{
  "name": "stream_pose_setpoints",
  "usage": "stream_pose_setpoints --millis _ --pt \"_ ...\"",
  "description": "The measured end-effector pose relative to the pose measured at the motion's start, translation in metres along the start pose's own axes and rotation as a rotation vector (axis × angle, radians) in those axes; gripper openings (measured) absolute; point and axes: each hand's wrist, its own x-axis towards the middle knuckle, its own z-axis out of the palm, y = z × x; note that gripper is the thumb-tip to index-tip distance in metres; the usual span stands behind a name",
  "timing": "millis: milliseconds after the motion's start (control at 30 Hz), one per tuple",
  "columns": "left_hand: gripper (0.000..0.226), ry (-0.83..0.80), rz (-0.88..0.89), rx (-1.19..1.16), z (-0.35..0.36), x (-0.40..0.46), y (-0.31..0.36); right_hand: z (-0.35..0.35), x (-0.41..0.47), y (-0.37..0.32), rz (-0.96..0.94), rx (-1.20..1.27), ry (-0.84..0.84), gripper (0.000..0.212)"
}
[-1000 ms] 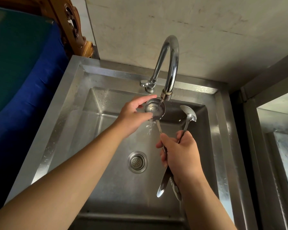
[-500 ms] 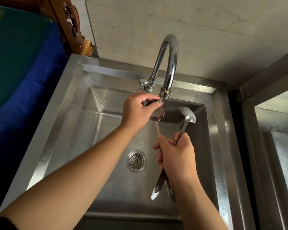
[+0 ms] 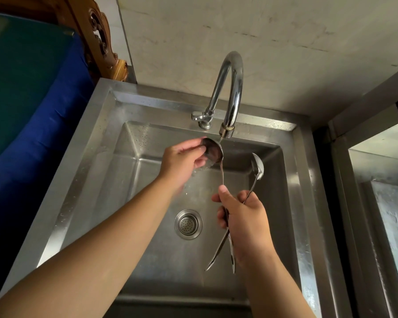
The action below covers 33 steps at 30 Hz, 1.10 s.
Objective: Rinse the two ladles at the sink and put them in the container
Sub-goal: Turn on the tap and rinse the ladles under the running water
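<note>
Two steel ladles are held over the steel sink. My right hand grips both handles together, and their ends cross below my palm. The first ladle's bowl is turned sideways right under the tap spout, where a thin stream of water hits it. My left hand cups that bowl, fingers on its back and rim. The second ladle sticks up to the right, clear of the water. No container is in view.
The drain strainer sits in the basin floor below my hands. The curved tap rises from the back rim, its lever pointing left. A blue cloth lies to the left. A steel counter is on the right.
The first ladle's bowl has turned from facing up to facing sideways. My left hand shifted from rubbing inside it to cupping its back. My right hand barely moved.
</note>
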Motion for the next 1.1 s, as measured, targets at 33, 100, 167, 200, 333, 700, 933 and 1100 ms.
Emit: stream_pose_setpoints --millis 33,100,167,200,333,700,933,1100 --pt "0.022 -0.021 -0.033 -0.034 -0.001 -0.001 -0.004 0.000 0.000 0.002 -0.001 0.001 0.003 0.043" --pt "0.022 -0.091 -0.106 -0.099 0.000 -0.004 -0.008 0.001 0.000 0.005 -0.009 0.000 0.004 0.043" --pt "0.032 -0.157 -0.208 -0.212 0.002 -0.007 -0.010 0.001 0.001 0.007 -0.023 -0.016 0.008 0.044" --pt "0.038 -0.195 -0.255 -0.283 0.003 -0.008 -0.010 0.001 0.002 0.008 -0.029 -0.028 0.016 0.044" --pt "0.039 -0.437 -0.273 -0.415 0.001 -0.012 -0.007 0.000 0.006 0.008 -0.054 -0.071 0.054 0.044" --pt "0.077 -0.245 -0.150 -0.236 0.020 -0.006 -0.006 0.003 0.018 0.027 -0.148 -0.197 0.074 0.045" --pt "0.069 -0.137 -0.184 -0.314 0.034 -0.009 -0.004 -0.003 0.017 0.036 -0.174 -0.237 0.104 0.044" --pt "0.044 -0.089 -0.281 -0.477 0.039 -0.007 0.006 -0.005 0.014 0.039 -0.194 -0.277 0.091 0.045"
